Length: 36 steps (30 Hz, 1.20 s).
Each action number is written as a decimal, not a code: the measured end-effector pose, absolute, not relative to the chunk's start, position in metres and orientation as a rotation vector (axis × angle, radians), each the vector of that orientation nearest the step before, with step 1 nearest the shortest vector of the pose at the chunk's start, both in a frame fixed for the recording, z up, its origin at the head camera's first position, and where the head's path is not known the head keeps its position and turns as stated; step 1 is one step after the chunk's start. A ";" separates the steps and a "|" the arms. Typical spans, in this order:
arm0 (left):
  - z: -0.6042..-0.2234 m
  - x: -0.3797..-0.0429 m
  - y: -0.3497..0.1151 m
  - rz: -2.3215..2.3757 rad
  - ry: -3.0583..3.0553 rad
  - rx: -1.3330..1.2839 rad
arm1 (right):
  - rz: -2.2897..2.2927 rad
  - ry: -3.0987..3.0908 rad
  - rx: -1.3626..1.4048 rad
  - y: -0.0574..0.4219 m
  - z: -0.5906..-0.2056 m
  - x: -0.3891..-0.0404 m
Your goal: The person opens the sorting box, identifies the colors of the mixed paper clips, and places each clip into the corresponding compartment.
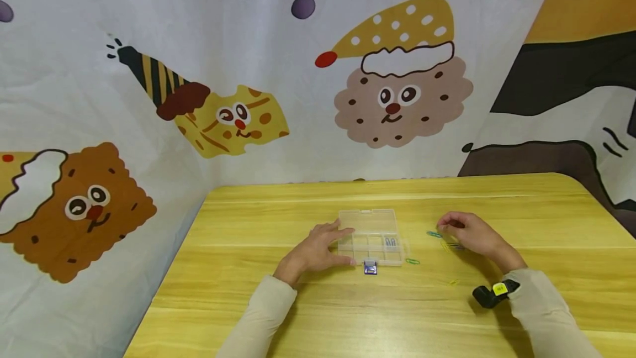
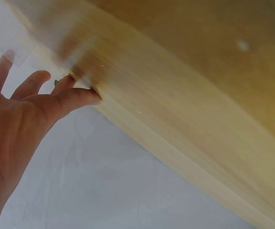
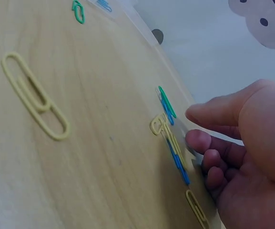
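The clips are yellow, green and blue, the box clear, the surface wood-grained yellow, the sleeves beige, and the white backdrop bears a white-dotted yellow hat.

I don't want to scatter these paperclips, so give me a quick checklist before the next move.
1. Box open: ok, the clear box has its lid raised.
2. Left hand by the box: ok, the left hand is at its left side, fingers spread.
3. Box held firmly: cannot tell, pressure doesn't show.
4. Right hand free: ok, no clip shows in the right hand; thumb and index tips are apart.
5. Blue clips contained: ok, the blue clips sit in a right-side compartment.
6. Loose clips separated: not ok, a yellow-and-blue cluster lies bunched on the table.
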<state>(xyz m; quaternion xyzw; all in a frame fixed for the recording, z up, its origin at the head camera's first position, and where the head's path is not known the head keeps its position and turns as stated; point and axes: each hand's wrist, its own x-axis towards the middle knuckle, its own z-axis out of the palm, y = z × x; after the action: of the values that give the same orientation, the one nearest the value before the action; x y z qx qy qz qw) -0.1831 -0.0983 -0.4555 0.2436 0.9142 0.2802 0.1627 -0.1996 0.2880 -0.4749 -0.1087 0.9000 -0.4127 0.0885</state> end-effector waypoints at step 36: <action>-0.457 -0.185 -0.098 0.776 2.609 0.699 | -1.261 2.647 -0.284 0.288 -0.482 -0.197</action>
<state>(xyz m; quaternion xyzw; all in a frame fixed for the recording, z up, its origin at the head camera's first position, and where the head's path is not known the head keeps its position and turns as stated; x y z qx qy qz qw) -0.1851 -0.0981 -0.4567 0.2452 0.9157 0.2723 0.1650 -0.1972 0.2881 -0.4817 -0.0960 0.8943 -0.4260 0.0977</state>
